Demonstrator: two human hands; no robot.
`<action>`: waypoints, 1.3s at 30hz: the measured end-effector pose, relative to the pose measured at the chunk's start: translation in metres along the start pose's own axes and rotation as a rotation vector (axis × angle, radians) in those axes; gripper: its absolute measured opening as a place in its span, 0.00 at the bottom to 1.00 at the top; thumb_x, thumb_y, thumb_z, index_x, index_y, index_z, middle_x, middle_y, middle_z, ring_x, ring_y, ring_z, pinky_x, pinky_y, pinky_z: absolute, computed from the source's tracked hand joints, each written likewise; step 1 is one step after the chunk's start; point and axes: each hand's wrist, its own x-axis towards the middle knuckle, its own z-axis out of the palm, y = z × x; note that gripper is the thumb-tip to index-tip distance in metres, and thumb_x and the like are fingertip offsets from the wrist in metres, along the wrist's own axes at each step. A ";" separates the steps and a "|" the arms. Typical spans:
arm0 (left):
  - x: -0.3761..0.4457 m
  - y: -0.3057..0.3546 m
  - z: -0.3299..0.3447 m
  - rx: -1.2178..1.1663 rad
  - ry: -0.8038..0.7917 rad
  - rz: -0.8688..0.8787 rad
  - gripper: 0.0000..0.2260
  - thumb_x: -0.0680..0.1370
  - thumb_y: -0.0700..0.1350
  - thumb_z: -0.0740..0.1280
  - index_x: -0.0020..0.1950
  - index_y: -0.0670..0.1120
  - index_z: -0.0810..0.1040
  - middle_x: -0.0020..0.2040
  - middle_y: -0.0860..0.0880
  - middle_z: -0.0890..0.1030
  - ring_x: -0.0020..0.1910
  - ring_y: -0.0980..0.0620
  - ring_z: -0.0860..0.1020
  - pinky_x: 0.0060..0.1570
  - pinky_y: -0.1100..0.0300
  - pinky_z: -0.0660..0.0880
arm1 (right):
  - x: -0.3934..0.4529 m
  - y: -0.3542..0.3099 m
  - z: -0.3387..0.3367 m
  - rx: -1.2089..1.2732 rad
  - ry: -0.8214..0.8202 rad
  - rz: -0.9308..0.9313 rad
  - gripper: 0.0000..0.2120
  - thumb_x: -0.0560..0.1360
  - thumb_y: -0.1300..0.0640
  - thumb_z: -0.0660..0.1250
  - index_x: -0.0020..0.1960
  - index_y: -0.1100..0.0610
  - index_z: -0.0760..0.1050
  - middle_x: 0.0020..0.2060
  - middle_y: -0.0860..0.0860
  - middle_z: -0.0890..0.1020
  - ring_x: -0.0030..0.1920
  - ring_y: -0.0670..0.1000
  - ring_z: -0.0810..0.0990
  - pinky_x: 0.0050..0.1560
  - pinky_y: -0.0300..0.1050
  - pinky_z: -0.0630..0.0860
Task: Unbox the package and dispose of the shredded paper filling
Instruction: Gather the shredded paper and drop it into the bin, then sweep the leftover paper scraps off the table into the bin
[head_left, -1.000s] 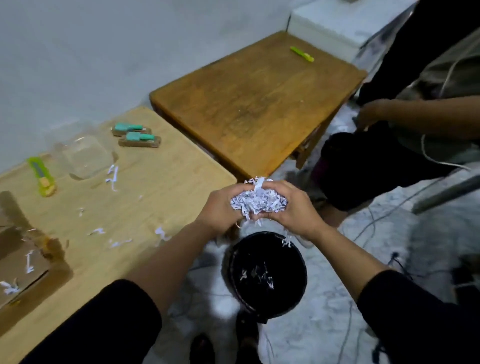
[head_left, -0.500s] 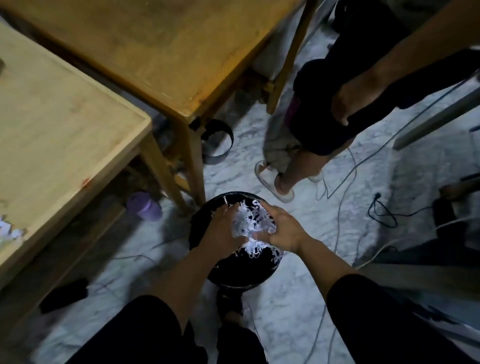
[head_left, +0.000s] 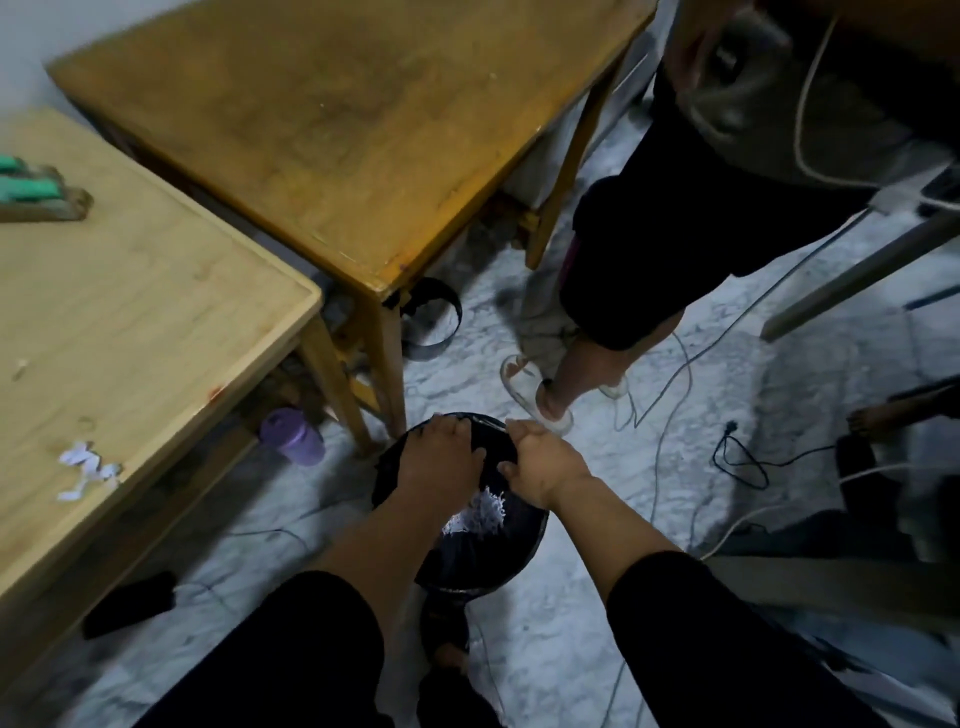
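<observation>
Since the earlier frame the shredded paper (head_left: 480, 512) has left both hands and now lies inside the black bin (head_left: 524, 545), at 6 o'clock of the hands. Left hand (head_left: 441, 457) and right hand (head_left: 543, 467) hover over the rim, fingers loosely spread, holding nothing. Stray shreds (head_left: 85, 470) lie on the light table (head_left: 156, 291) at 9 o'clock.

Shredded paper (head_left: 485, 512) in bin (head_left: 524, 551); bin on floor, right of tables (head_left: 156, 322).

Hands hide bin (head_left: 524, 540) rim — blurred shreds (head_left: 480, 512).
</observation>
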 end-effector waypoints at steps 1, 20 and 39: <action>-0.004 0.001 -0.013 -0.001 0.016 0.009 0.22 0.81 0.53 0.53 0.70 0.41 0.63 0.68 0.42 0.69 0.68 0.43 0.67 0.65 0.49 0.66 | -0.005 -0.005 -0.012 -0.009 0.017 -0.009 0.30 0.78 0.52 0.60 0.75 0.58 0.52 0.74 0.57 0.60 0.71 0.59 0.64 0.65 0.50 0.67; -0.090 -0.076 -0.290 0.040 0.485 -0.366 0.24 0.82 0.52 0.50 0.74 0.40 0.59 0.73 0.41 0.64 0.74 0.43 0.59 0.70 0.50 0.61 | -0.078 -0.201 -0.240 -0.259 0.335 -0.441 0.31 0.80 0.50 0.55 0.76 0.58 0.45 0.77 0.53 0.51 0.76 0.54 0.51 0.73 0.50 0.56; -0.171 -0.267 -0.128 -0.327 0.447 -0.759 0.29 0.79 0.55 0.50 0.71 0.34 0.62 0.71 0.33 0.65 0.71 0.35 0.64 0.70 0.44 0.63 | -0.002 -0.329 -0.062 -0.255 0.066 -0.719 0.47 0.70 0.34 0.62 0.76 0.58 0.45 0.77 0.53 0.49 0.76 0.53 0.50 0.74 0.46 0.50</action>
